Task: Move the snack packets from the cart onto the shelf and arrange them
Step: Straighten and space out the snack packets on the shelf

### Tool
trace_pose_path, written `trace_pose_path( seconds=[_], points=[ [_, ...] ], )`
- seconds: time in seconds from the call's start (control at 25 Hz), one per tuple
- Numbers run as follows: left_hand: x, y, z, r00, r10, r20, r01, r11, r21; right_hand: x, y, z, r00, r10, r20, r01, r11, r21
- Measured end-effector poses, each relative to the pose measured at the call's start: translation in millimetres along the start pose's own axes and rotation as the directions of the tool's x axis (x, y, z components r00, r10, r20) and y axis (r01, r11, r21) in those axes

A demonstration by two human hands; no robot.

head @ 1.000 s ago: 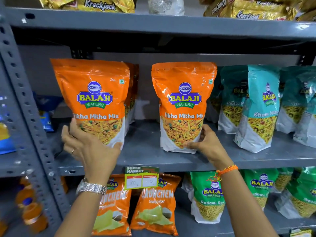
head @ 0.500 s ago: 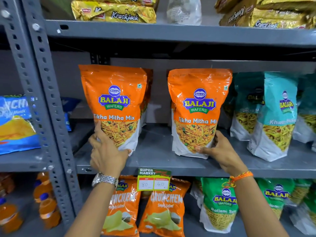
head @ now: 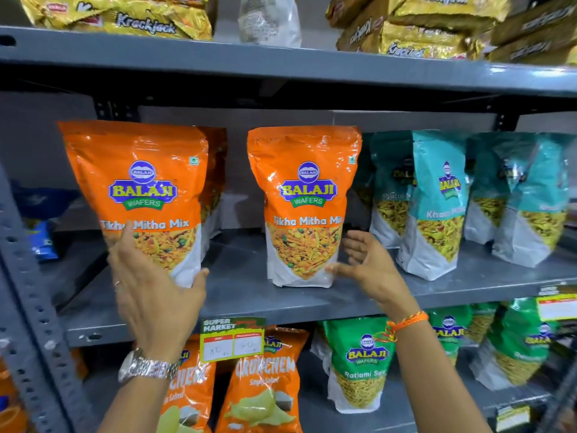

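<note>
Two orange Balaji Tikha Mitha Mix packets stand upright on the grey middle shelf (head: 243, 295). My left hand (head: 153, 285) grips the lower part of the left orange packet (head: 140, 182), thumb under its bottom right corner; another orange packet stands behind it. The right orange packet (head: 304, 201) stands on its own on the shelf. My right hand (head: 365, 264) is beside its lower right edge, fingers spread, thumb tip near the packet's bottom corner. The cart is out of view.
Teal Balaji packets (head: 437, 201) stand in a row to the right on the same shelf. Gold Krackjack packs (head: 146, 17) lie on the shelf above. Orange Crunchem (head: 262, 379) and green Ratlami Sev packets (head: 362, 364) fill the shelf below. A perforated grey upright (head: 28, 301) stands at left.
My right hand has let go of the right orange packet and opened beside it. My left hand stays on the left packet. The view has shifted.
</note>
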State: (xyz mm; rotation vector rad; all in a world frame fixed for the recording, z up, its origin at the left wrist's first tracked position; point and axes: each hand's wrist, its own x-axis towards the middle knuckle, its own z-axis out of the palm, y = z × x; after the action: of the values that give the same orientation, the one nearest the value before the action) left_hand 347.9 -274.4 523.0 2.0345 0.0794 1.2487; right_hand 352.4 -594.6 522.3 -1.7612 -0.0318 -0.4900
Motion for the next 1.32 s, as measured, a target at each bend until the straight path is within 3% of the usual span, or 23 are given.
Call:
trace_pose_path(
  seconds=[0.08, 0.2, 0.28, 0.36, 0.44, 0.52, 0.64, 0.72, 0.96, 1.12, 1.32],
  points=[
    [-12, 26, 0, 0.992, 0.124, -0.038, -0.128, 0.979, -0.160, -12, -3, -28, 0.973, -0.103, -0.206, 0.111, 0.993, 0.031],
    [-40, 88, 13, 0.945, 0.320, -0.058, -0.316, 0.860, -0.400, -27, 1, -88, 0.805, -0.240, -0.543, 0.275, 0.961, -0.016],
    [-62, 135, 32, 0.914, 0.403, 0.044, -0.316, 0.775, -0.547, -22, 8, -131, 0.723, -0.202, -0.660, 0.294, 0.955, 0.029],
    [-84, 178, 62, 0.874, 0.438, 0.208, -0.251, 0.775, -0.580, -4, 17, -171, 0.789, -0.117, -0.603, 0.177, 0.983, 0.040],
    [-99, 206, 98, 0.811, 0.406, 0.420, -0.150, 0.840, -0.522, 24, 27, -201, 0.912, -0.014, -0.410, 0.024, 1.000, 0.019],
    [-111, 231, 136, 0.743, 0.298, 0.600, -0.040, 0.914, -0.404, 52, 36, -229, 0.977, 0.060, -0.205, -0.060, 0.998, 0.007],
    [-127, 255, 186, 0.716, 0.149, 0.682, 0.047, 0.965, -0.260, 82, 45, -253, 0.989, 0.115, 0.091, -0.109, 0.992, -0.069],
    [-134, 264, 210, 0.706, 0.123, 0.697, 0.071, 0.968, -0.242, 87, 50, -257, 0.972, 0.105, 0.212, -0.094, 0.994, -0.064],
    [-135, 257, 248, 0.648, 0.210, 0.733, 0.007, 0.960, -0.281, 80, 75, -249, 0.998, 0.047, 0.043, -0.048, 0.999, 0.004],
    [-117, 240, 251, 0.565, 0.263, 0.782, -0.005, 0.949, -0.316, 70, 77, -242, 0.995, -0.016, -0.103, -0.003, 0.984, -0.177],
    [-117, 238, 256, 0.547, 0.271, 0.792, 0.030, 0.939, -0.342, 66, 77, -243, 0.991, -0.035, -0.129, 0.002, 0.969, -0.248]
  ],
)
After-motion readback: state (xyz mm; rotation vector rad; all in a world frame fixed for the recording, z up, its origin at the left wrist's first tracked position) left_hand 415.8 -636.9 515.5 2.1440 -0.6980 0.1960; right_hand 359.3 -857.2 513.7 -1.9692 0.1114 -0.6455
